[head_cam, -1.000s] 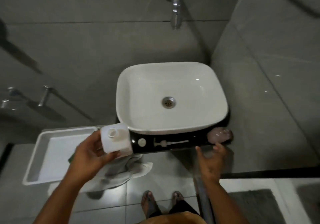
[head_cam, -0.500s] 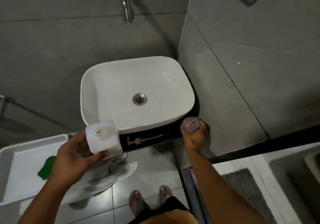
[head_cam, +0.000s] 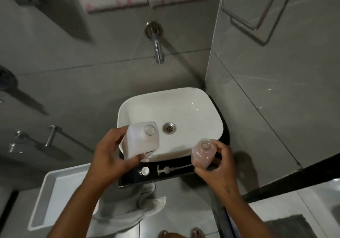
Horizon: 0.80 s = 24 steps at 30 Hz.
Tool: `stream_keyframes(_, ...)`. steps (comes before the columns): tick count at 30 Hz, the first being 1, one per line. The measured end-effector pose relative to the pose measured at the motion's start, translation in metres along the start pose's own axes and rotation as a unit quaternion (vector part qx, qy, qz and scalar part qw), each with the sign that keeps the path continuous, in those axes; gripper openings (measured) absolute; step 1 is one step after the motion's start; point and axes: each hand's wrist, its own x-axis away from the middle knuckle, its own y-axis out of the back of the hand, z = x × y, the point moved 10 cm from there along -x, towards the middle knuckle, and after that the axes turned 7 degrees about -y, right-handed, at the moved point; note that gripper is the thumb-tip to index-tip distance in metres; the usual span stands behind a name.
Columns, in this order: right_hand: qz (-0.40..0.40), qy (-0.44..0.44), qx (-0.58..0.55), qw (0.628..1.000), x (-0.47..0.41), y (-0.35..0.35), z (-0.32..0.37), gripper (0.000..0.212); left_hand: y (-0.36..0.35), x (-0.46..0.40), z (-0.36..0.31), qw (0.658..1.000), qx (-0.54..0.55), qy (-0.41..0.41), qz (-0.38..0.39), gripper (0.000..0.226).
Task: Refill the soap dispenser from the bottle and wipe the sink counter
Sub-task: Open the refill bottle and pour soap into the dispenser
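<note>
With the pump point(head_cam: 170, 169) and cap point(head_cam: 145, 170) lying on the black table point(head_cam: 184, 172), the right hand point(head_cam: 216, 166) grips the open dispenser point(head_cam: 202, 155) and the left hand point(head_cam: 110, 156) grips the uncapped bottle point(head_cam: 140, 139) over the sink point(head_cam: 193, 112), so bring the mouths together (they are still apart) and tip slowly.

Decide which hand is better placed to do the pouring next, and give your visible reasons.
Left. The left hand grips the open white refill bottle over the sink; the right hand holds the open dispenser beside it, ready to receive.
</note>
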Motion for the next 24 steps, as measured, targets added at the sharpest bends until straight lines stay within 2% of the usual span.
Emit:
stream_keyframes(3,0.022,0.03,-0.005,0.999,0.002,-0.008,0.027,0.082,0.003,-0.019,-0.034,0.995,-0.089,-0.052,0.019,0.07)
stream_keyframes(7,0.06,0.041,-0.006,0.997,0.003,-0.022,0.05,0.087,0.001,-0.03,-0.061,0.981,-0.173,-0.081,0.04,0.071)
stream_keyframes(14,0.069,0.08,-0.003,0.994,0.008,-0.03,0.078,0.085,-0.006,-0.028,-0.075,0.962,-0.247,-0.096,0.066,0.084)
stream_keyframes(24,0.067,0.09,-0.009,0.994,0.012,-0.034,0.084,0.084,-0.004,-0.029,-0.085,0.944,-0.307,-0.093,0.076,0.087)
